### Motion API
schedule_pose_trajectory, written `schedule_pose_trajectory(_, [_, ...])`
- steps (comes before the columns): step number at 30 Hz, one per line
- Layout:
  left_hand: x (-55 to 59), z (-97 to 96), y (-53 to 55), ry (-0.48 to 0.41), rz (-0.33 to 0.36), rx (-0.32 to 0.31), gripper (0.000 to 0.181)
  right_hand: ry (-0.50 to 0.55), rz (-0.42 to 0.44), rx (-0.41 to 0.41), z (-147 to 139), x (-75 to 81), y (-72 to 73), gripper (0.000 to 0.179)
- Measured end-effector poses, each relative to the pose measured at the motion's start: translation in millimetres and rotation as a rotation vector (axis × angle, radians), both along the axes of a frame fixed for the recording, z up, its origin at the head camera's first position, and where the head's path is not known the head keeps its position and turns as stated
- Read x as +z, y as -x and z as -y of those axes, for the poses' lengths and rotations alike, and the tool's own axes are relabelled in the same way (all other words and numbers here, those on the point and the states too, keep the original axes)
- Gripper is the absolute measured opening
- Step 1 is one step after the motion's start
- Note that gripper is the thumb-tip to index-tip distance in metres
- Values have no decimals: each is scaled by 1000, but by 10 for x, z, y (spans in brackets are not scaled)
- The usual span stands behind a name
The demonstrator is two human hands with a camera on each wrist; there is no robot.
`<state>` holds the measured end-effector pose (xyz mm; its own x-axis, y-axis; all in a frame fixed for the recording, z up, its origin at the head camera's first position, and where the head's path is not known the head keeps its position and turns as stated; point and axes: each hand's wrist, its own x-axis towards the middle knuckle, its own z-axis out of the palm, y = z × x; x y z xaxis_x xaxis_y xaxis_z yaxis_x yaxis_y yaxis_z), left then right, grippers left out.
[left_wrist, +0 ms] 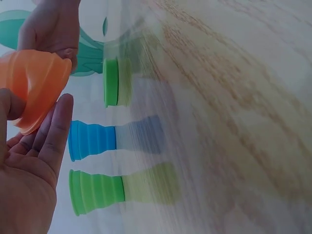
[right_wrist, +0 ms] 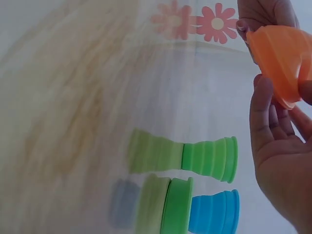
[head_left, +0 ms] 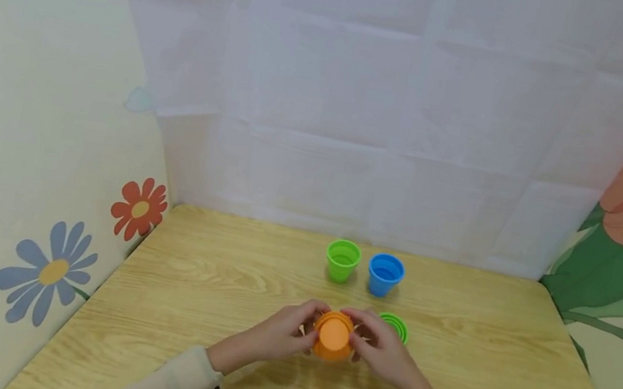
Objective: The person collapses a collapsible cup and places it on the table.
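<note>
Both hands grip one workpiece: the left hand and the right hand pinch the orange cup from opposite sides, thumbs on the wall and fingers extended at the rim, each spread only as far as the cup's width requires. The cup is raised off the table, in front of the person, with its base turned up toward the head camera and its rim toward the tabletop. The wall is creased beside the thumbs, so the step in hand is judged to be working the flexible wall. For good results, apply equal thumb pressure on both sides, support the rim with the fingers, and work around the circumference in small increments; one-sided force is likely to skew the rim or fold the wall unevenly. Observe clearance: the flat green cup, with concentric rings, lies just beyond the right hand and is partly hidden by it. Farther out, the tall green cup and the blue cup stand upright side by side, apart from each other.
</note>
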<state>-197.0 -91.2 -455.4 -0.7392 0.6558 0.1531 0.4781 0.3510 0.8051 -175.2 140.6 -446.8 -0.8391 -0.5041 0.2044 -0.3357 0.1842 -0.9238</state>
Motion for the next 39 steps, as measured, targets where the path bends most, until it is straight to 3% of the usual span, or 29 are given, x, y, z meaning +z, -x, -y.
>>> schedule_pose_trajectory(4, [-62, 18, 38, -10, 43, 1, 32, 2, 69, 28, -21, 20, 9, 40])
schedule_pose_trajectory(8, [-54, 21, 31, -43, 78, -2, 29, -30, 59, 13, -19, 52, 3, 40])
schedule_pose_trajectory(15, [15, 8, -13, -100, 74, 8, 28, -64, 20, 0, -11, 77, -17, 37])
schedule_pose_trajectory(23, [-5, 36, 14, -53, 46, 24, 26, -76, -61, 0, -10, 64, -16, 35])
schedule_pose_trajectory(32, [21, 47, 15, -84, 36, 59, 22, -37, 57, -64, -1, 65, -22, 29])
schedule_pose_trajectory(39, [52, 37, 45, -52, 78, 90, 12, -85, 22, -92, 15, 95, -34, 26])
